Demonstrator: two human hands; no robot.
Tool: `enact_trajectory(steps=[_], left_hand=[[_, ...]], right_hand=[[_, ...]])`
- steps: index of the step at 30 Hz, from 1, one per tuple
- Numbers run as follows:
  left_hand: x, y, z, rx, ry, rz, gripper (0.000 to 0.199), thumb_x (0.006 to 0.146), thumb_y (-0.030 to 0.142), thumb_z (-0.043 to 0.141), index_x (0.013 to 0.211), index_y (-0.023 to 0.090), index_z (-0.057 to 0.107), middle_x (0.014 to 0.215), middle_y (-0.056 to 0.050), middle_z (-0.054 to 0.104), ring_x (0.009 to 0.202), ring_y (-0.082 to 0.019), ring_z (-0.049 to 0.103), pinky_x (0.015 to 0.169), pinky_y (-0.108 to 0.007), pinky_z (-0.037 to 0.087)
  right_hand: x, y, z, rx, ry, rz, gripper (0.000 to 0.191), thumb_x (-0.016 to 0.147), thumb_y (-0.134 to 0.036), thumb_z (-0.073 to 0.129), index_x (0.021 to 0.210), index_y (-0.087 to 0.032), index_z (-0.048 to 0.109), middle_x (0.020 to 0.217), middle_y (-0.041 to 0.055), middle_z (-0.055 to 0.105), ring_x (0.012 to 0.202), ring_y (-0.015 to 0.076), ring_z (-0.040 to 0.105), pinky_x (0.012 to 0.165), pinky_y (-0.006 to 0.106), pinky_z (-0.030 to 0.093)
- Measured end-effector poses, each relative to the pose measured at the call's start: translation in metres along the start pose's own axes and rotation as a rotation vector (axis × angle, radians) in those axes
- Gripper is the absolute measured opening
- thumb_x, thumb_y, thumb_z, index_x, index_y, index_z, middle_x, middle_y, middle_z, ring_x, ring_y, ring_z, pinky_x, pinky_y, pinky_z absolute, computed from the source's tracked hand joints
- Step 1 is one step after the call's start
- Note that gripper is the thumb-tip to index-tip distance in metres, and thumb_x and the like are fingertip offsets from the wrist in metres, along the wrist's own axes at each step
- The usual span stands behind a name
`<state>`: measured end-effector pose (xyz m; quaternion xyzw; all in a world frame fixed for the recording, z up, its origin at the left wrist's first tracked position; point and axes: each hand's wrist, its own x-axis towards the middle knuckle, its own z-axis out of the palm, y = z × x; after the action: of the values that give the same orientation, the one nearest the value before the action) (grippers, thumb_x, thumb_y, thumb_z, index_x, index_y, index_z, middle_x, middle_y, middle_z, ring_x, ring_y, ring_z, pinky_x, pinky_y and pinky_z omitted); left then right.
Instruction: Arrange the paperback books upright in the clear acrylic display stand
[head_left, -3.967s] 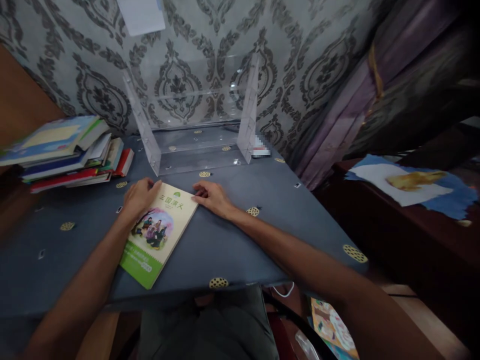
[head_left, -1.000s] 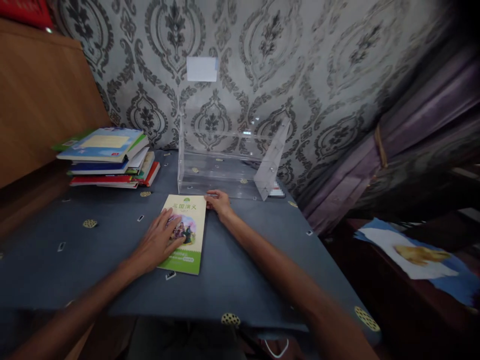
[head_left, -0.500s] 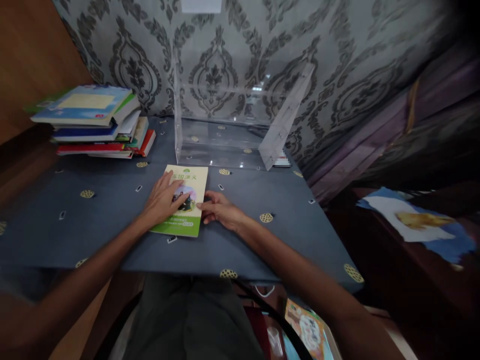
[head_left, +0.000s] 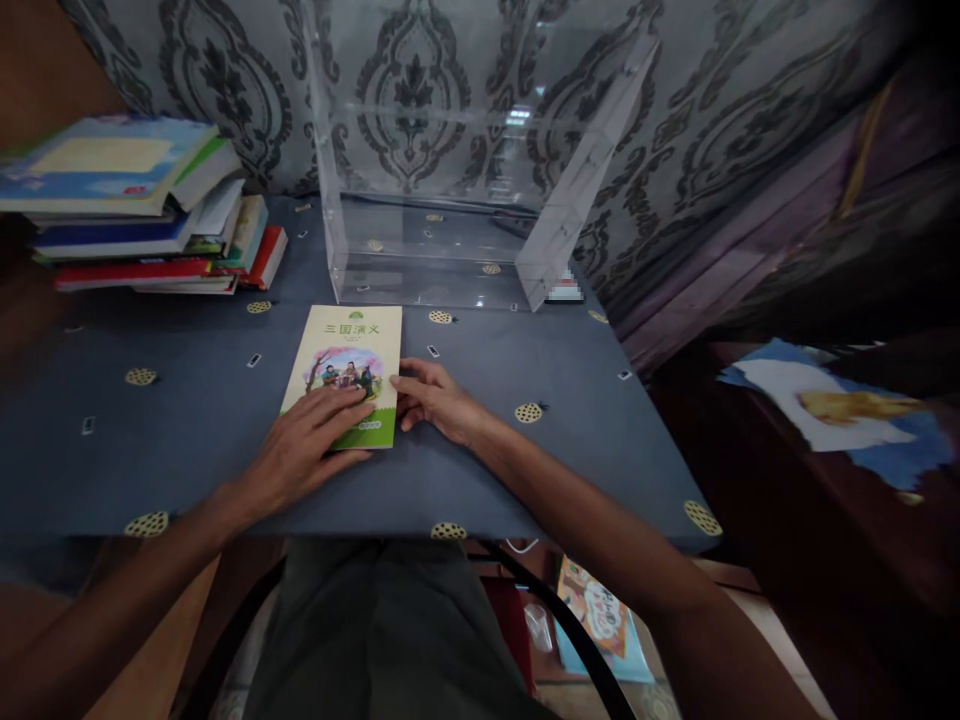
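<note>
Beneath the left fingers point(head_left: 334, 399) lies the book point(head_left: 351, 362).

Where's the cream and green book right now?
In the head view, the book lies left of centre on the table, under the left hand, the right hand at its right edge.

The table point(head_left: 600, 430) is covered with blue-grey cloth point(head_left: 195, 420), on which a cream-and-green book point(head_left: 322, 355), a stacked pile point(head_left: 127, 235) of books and a transparent rack point(head_left: 576, 190) are placed.
</note>
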<state>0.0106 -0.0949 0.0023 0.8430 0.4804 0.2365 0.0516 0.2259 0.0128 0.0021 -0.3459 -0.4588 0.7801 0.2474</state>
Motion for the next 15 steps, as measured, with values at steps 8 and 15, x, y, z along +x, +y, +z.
enact_trajectory(steps=[8,15], left_hand=[[0.0030,-0.0004,-0.0060,-0.028,-0.043,-0.043,0.040,0.103,0.047,0.054,0.140,0.031,0.060,0.144,-0.007,0.065,0.134,-0.028,0.060,0.116,-0.052,0.047],[0.0062,0.0044,-0.0082,-0.044,0.004,-0.009,0.035,0.106,0.033,0.047,0.138,0.027,0.061,0.141,-0.008,0.066,0.132,-0.026,0.061,0.115,-0.048,0.048]], right_hand=[[-0.0071,-0.0030,-0.0023,0.004,-0.052,0.037,0.030,0.099,-0.026,0.061,0.127,-0.019,0.053,0.079,0.0024,0.075,0.060,0.0133,0.070,0.053,0.021,0.059],[-0.0092,-0.0071,-0.0036,0.051,-0.074,0.052,0.028,0.098,-0.028,0.064,0.122,-0.019,0.053,0.076,0.0002,0.072,0.061,0.0115,0.070,0.054,0.019,0.059]])
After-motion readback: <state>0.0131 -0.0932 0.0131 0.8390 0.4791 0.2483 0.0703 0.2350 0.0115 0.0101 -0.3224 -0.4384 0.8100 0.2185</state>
